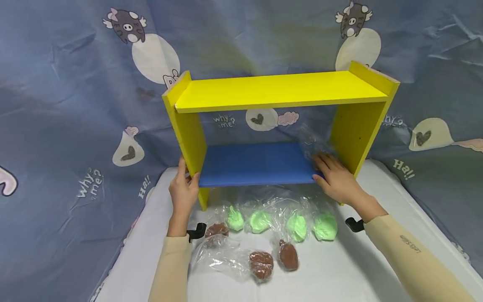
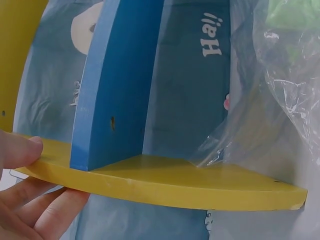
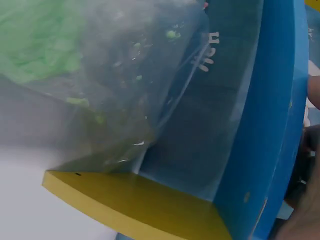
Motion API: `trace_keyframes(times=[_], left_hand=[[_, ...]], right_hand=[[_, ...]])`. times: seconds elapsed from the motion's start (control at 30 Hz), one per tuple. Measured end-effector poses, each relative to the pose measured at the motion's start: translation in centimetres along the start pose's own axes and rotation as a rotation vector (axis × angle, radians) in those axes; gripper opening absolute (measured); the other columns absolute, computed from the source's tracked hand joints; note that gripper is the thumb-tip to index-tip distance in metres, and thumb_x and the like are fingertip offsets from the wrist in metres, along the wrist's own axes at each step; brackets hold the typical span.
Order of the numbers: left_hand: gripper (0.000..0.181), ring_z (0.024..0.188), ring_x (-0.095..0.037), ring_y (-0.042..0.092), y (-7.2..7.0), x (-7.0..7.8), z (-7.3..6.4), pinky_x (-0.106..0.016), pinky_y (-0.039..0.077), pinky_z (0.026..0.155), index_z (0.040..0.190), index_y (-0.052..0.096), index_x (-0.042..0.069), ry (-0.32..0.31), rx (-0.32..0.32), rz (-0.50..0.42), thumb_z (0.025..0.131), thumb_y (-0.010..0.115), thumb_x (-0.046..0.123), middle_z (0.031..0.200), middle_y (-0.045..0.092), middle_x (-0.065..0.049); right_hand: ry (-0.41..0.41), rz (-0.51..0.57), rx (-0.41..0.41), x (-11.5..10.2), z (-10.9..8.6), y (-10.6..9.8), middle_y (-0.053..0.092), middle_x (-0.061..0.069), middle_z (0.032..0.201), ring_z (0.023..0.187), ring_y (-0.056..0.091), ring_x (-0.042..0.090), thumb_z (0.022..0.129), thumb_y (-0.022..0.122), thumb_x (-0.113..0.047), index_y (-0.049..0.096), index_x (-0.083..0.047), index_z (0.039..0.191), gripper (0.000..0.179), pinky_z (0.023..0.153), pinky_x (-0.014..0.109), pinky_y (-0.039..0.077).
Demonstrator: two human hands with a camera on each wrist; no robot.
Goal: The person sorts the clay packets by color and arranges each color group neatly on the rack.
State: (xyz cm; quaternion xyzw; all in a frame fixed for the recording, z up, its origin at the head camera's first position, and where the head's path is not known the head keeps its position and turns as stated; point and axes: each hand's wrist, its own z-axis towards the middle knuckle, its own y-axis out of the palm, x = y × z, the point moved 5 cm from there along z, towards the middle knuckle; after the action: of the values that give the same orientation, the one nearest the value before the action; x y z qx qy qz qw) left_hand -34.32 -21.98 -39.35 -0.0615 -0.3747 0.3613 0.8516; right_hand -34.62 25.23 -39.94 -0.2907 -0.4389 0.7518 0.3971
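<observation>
beige sleeve (image 1: 170, 272) below its fingers, left hand (image 1: 183, 191) pinches the yellow shelf (image 1: 279, 90), thumb inside; bagged green lumps (image 1: 260, 221) lie lower, between both hands; clear bag (image 1: 308, 140) at the right hand's (image 1: 337, 178) slightly bent fingers, grip impossible to tell.

Wrist views crop your left fingers (image 2: 62, 209) and right fingers (image 1: 329, 162); the head view's bottom edge cuts your sleeves (image 1: 170, 268).

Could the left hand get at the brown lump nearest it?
Probably yes, if the left hand lets go of the yellow side panel: the brown lump lies close by, apparently under only clear plastic.
</observation>
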Motion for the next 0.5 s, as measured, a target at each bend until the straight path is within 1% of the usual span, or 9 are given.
trace_keyframes(times=[0.07, 0.13, 0.2, 0.3, 0.37, 0.43, 0.5], left_hand=[[0.085, 0.099, -0.038, 0.071, 0.3, 0.2, 0.2, -0.049, 0.060, 0.078, 0.158, 0.033, 0.036, 0.012, -0.001, -0.009, 0.091, 0.074, 0.004, 0.121, 0.066, -0.021], [0.084, 0.099, -0.037, 0.071, 0.5, 0.4, 0.3, -0.049, 0.060, 0.078, 0.158, 0.033, 0.036, 0.021, 0.002, -0.013, 0.091, 0.074, 0.004, 0.121, 0.066, -0.021], [0.084, 0.097, -0.038, 0.072, 0.5, 0.5, 0.4, -0.049, 0.060, 0.078, 0.158, 0.034, 0.035, 0.023, 0.003, -0.017, 0.091, 0.074, 0.004, 0.120, 0.067, -0.022], [0.082, 0.095, -0.038, 0.072, 0.3, 0.4, 0.3, -0.049, 0.060, 0.077, 0.157, 0.036, 0.034, 0.017, 0.007, -0.011, 0.091, 0.074, 0.004, 0.119, 0.067, -0.022], [0.081, 0.093, -0.039, 0.072, 0.1, 0.4, 0.2, -0.051, 0.060, 0.076, 0.157, 0.037, 0.032, 0.013, 0.012, -0.008, 0.091, 0.074, 0.004, 0.117, 0.067, -0.023], [0.079, 0.091, -0.040, 0.072, 0.0, 0.3, 0.0, -0.052, 0.060, 0.076, 0.156, 0.039, 0.031, 0.010, 0.018, -0.003, 0.090, 0.074, 0.004, 0.116, 0.067, -0.023], [0.080, 0.091, -0.041, 0.072, -0.1, 0.2, -0.1, -0.052, 0.060, 0.076, 0.156, 0.039, 0.031, 0.007, 0.018, -0.008, 0.090, 0.074, 0.003, 0.116, 0.067, -0.023]], right_hand=[[0.027, 0.018, -0.003, 0.3, -0.5, -0.3, 0.031, 0.023, 0.157, 0.144, 0.028, 0.043, 0.105, 0.055, -0.033, 0.035, -0.007, 0.157, 0.062, 0.113, 0.062, 0.027], [0.045, 0.032, 0.016, 0.5, -0.6, -0.8, 0.032, 0.022, 0.157, 0.144, 0.028, 0.043, 0.103, 0.059, -0.030, 0.037, -0.010, 0.156, 0.061, 0.111, 0.064, 0.029], [0.043, 0.039, 0.052, 0.2, -0.6, -1.5, 0.034, 0.024, 0.154, 0.143, 0.029, 0.044, 0.099, 0.066, -0.026, 0.040, -0.009, 0.154, 0.063, 0.111, 0.064, 0.029], [0.004, 0.045, 0.139, -0.9, -0.8, -2.3, 0.039, 0.025, 0.150, 0.141, 0.030, 0.045, 0.092, 0.075, -0.017, 0.046, -0.006, 0.149, 0.065, 0.114, 0.062, 0.026], [-0.025, 0.046, 0.182, -1.9, -1.1, -2.7, 0.042, 0.024, 0.148, 0.140, 0.032, 0.045, 0.089, 0.077, -0.015, 0.048, -0.006, 0.147, 0.066, 0.115, 0.059, 0.026], [-0.043, 0.050, 0.198, -3.0, -1.5, -2.8, 0.042, 0.021, 0.149, 0.140, 0.032, 0.044, 0.088, 0.078, -0.014, 0.048, -0.006, 0.148, 0.067, 0.116, 0.058, 0.026], [-0.044, 0.055, 0.200, -3.9, -2.1, -2.8, 0.042, 0.020, 0.150, 0.141, 0.032, 0.043, 0.087, 0.078, -0.014, 0.048, -0.007, 0.148, 0.068, 0.113, 0.059, 0.030]])
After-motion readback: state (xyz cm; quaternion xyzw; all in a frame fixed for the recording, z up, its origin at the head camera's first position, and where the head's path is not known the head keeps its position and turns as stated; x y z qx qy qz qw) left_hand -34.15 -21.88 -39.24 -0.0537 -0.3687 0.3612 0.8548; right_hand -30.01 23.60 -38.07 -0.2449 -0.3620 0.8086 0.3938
